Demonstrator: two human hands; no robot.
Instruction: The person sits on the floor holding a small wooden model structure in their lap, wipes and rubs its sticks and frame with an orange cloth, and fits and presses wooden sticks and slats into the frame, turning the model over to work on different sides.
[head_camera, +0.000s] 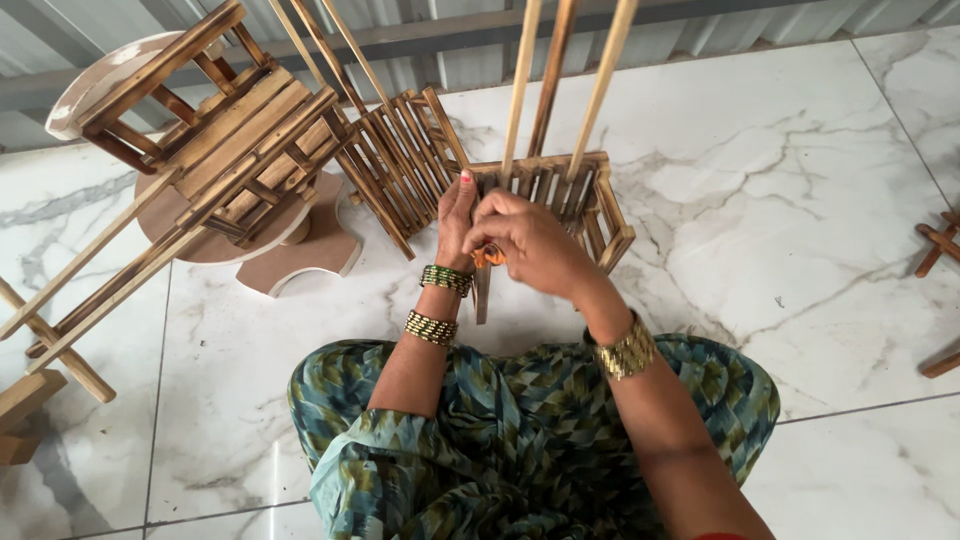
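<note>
Marble floor (800, 200), slatted wooden box (600, 215) with three upright sticks (555, 80); both hands' fingers (500, 225) pinching its near edge.

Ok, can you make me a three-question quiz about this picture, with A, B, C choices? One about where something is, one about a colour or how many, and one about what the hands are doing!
1. Where is the wooden slatted crate the hands work on?
A. On the marble floor in front of the person
B. On a table
C. Hanging from the wall

2. How many long sticks rise from that crate?
A. One
B. Three
C. Six

3. What is the right hand doing?
A. Lying flat on the floor
B. Waving in the air
C. Closed around a small orange thing

Answers:
1 A, the crate rests on the white veined floor tiles.
2 B, three pale sticks stand side by side.
3 C, its fingers curl over the orange thing, with the left hand right against the crate.
</note>
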